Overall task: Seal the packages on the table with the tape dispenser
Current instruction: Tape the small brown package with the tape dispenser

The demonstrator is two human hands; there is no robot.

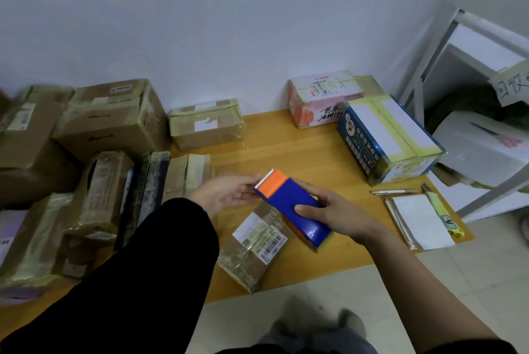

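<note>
One blue-and-orange tape dispenser is just above one small taped package near the table's front edge, right hand clamped round its body, left hand straight-fingered and touching its toothed end. Right: one notepad, one pen; left: maybe eight stacked cartons, hard to count. Farther back: one brown box, one pink box, one blue box on the wooden table, with a white wall behind and a white shelf at right.

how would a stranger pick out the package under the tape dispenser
Find the wooden table and follow its near edge to the spot beneath the blue and orange tape dispenser. The package is small, brown and tape-wrapped. Unlike the stacked boxes on the left, it lies alone with a white barcode label facing up.
</note>
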